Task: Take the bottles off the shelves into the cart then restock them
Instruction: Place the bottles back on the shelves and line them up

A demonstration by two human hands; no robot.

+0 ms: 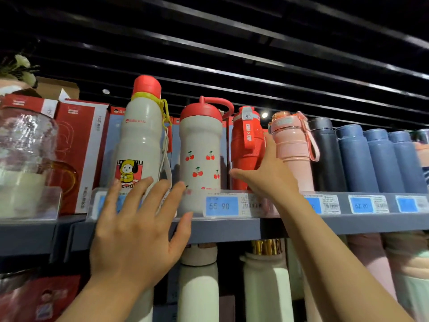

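Reaching up to the shelf point(232, 226), both hands are spread with nothing gripped. The left hand point(137, 231) is held open below the cartoon bottle point(139, 140) and the cherry bottle point(200, 156). The right hand point(267, 170) is laid, fingers apart, against the red bottle point(246, 147), with the pink bottle point(293, 147) just right of it.

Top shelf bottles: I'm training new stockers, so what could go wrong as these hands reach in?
1. The right hand reaches between the red bottle and the pink bottle; they stand packed closely, so pulling one could tip its neighbour.
2. The tall cartoon bottle has a dangling strap that the open left hand might snag.
3. The shelf sits high, so a slipped bottle would likely fall far.
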